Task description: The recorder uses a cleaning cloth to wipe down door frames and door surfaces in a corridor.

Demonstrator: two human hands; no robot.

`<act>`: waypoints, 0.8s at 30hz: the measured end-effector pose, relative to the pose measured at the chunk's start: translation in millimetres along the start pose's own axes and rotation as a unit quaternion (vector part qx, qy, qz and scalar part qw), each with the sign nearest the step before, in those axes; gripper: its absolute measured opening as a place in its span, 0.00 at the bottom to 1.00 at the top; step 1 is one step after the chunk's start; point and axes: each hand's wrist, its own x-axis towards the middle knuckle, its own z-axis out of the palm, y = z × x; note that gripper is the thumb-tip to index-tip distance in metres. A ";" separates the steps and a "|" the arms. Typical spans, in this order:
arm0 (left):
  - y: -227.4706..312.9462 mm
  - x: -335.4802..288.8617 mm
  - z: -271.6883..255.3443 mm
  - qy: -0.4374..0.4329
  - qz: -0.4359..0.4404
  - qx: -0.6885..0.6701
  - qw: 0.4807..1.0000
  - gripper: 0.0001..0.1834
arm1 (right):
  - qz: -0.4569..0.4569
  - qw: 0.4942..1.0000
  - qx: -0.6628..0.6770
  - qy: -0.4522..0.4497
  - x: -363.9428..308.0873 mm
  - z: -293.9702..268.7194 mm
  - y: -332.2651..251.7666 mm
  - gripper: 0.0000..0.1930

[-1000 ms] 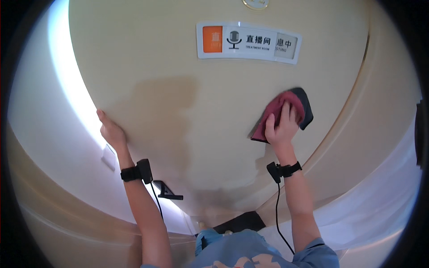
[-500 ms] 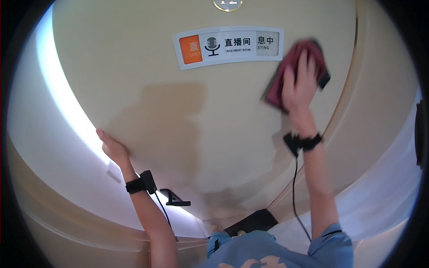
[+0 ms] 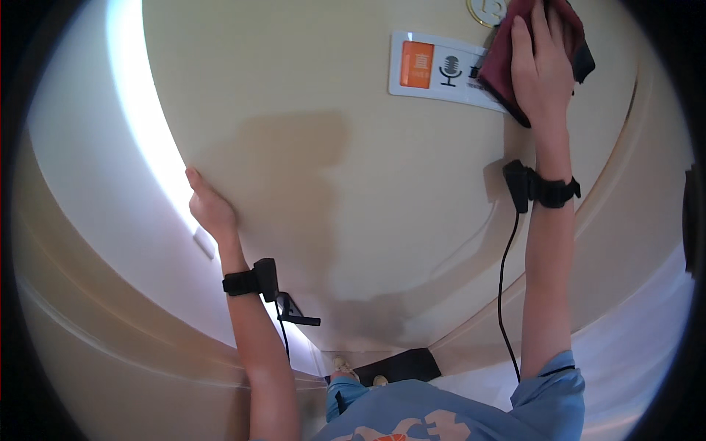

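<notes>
A cream door (image 3: 419, 191) fills most of the view. Near its top is a white-framed sign (image 3: 450, 70) with an orange panel and a microphone symbol. My right hand (image 3: 543, 73) presses a dark red cloth (image 3: 501, 65) with a dark border against the door, over the right part of the sign. Its fingers are stretched upward across the cloth, which hides that end of the sign. At the door's left edge, my left hand (image 3: 212, 207) grips the edge with the thumb pointing up; the other fingers are mostly hidden. Black straps with small boxes circle both wrists.
A round gold-rimmed plaque (image 3: 482, 10) sits above the sign, partly behind the cloth. Below my left hand is a black door handle (image 3: 298, 316). Bright light shows through the gap at left. A dark mat (image 3: 404, 365) lies by my feet. Cables hang from both wrist boxes.
My right hand has moved the cloth up, from beside the sign onto its right part. My left hand still holds the door edge. The view has shifted, so the sign appears farther right.
</notes>
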 end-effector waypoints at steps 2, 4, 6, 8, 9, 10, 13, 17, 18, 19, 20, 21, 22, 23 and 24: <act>4.1 -0.1 -0.3 0.004 -0.001 -0.004 1.000 0.44 | -0.003 1.000 0.021 -0.015 -3.4 -7.7 -17.5 0.26; 3.8 2.2 -0.3 0.012 -0.002 0.006 1.000 0.44 | -0.024 1.000 0.017 -0.002 -5.4 -3.6 -24.2 0.26; 7.8 -0.8 0.8 0.024 0.012 0.009 1.000 0.44 | -0.040 0.999 0.025 -0.016 -13.2 -0.8 -31.4 0.26; 12.4 -0.7 1.0 0.022 0.007 0.011 1.000 0.44 | -0.046 0.995 0.030 -0.083 -17.5 -12.2 -38.6 0.29; 13.8 -0.9 0.4 0.021 0.004 0.011 1.000 0.45 | -0.076 0.994 0.070 -0.027 -27.8 10.1 -28.3 0.26; 8.5 -0.2 -0.8 0.018 0.003 0.012 1.000 0.45 | -0.030 0.992 0.109 -0.057 -43.1 11.2 -40.5 0.26; 5.0 1.2 -1.9 0.019 0.000 0.017 1.000 0.45 | -0.013 0.987 0.138 -0.079 -74.0 13.7 -72.1 0.24; 6.1 1.3 -0.3 0.029 -0.010 0.025 0.999 0.46 | 0.014 0.973 0.201 -0.110 -78.8 8.5 -89.8 0.21; 6.2 1.0 0.4 0.031 -0.010 0.023 0.999 0.46 | 0.003 0.972 0.222 -0.079 -77.2 9.7 -90.7 0.18; 6.4 2.0 -0.3 0.026 -0.013 0.025 0.999 0.46 | -0.011 0.973 0.218 -0.080 -77.9 9.7 -92.0 0.18; 6.2 2.4 -2.0 0.022 -0.017 0.027 0.999 0.45 | -0.024 0.973 0.213 -0.081 -81.3 8.4 -93.9 0.18; 6.7 3.1 -3.7 0.018 -0.020 0.029 0.999 0.45 | -0.038 0.974 0.208 -0.082 -84.8 8.5 -95.5 0.17; 7.6 2.0 -2.7 0.018 -0.017 0.023 0.999 0.45 | -0.063 0.979 0.183 -0.062 -89.2 10.9 -95.1 0.18; 9.1 -0.1 -1.0 0.019 -0.013 0.017 1.000 0.45 | -0.074 0.977 0.189 -0.061 -90.0 11.2 -94.2 0.19; 11.3 -0.7 0.6 0.020 -0.009 0.011 1.000 0.44 | -0.085 0.975 0.194 -0.061 -89.9 11.2 -93.3 0.20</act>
